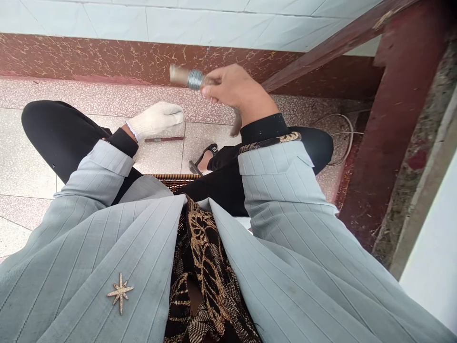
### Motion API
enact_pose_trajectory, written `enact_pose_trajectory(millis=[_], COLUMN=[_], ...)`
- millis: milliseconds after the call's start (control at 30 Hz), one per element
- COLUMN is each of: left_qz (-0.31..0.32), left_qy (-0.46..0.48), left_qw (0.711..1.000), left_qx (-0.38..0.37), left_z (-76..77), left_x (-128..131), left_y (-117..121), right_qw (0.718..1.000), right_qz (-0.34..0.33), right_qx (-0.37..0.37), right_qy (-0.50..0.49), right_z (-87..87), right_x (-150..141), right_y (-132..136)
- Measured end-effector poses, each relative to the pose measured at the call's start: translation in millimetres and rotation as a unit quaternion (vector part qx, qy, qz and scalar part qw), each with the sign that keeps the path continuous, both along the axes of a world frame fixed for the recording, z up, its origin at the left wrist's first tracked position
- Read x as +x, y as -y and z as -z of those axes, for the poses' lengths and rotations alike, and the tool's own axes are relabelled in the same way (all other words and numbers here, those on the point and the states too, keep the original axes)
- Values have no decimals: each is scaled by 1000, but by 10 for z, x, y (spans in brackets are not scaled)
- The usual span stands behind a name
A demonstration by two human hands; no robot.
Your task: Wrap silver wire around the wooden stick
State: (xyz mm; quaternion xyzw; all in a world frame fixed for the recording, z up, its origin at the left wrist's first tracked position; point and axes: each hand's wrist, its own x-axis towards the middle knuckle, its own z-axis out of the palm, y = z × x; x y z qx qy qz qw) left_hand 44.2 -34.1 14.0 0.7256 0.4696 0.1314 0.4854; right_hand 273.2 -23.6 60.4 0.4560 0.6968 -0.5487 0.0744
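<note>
My bare right hand [230, 88] is closed around a wooden stick [179, 75] with a band of grey wire wound about it. Motion blurs the stick, and its light end points left. Below my right wrist shows a brownish piece [236, 125]; whether it belongs to the stick I cannot tell. My left hand [157, 120] wears a white knitted glove and is closed, fingers pressed together. What it holds, if anything, is hidden. Just beneath it, a thin dark red stick [169, 139] with a greyish wrapped part appears low over the floor.
A red-brown wooden frame [385, 143] stands close on my right, with a pale cable [348, 138] on the floor beside it. Ahead is a tiled wall [207, 26]. Between my legs shows a woven wicker edge [171, 177] and my shoe [205, 159] on the speckled floor.
</note>
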Motion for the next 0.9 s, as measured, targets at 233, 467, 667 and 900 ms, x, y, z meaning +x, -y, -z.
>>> enact_pose_trajectory(millis=[233, 467, 667, 900], left_qz=[-37, -78, -102, -10], left_qy=[8, 10, 107, 84], left_qw=[999, 996, 988, 992], left_qx=[3, -42, -53, -90], left_z=[5, 37, 118, 56], left_x=[-138, -127, -57, 0], left_y=[-86, -99, -87, 34], right_qw=[998, 993, 994, 972], right_qz=[-35, -89, 18, 173], right_qx=[-23, -79, 37, 139], right_qy=[47, -8, -100, -80], right_z=[140, 249, 138, 244], right_x=[15, 105, 169, 101], right_y=[-182, -416, -333, -354])
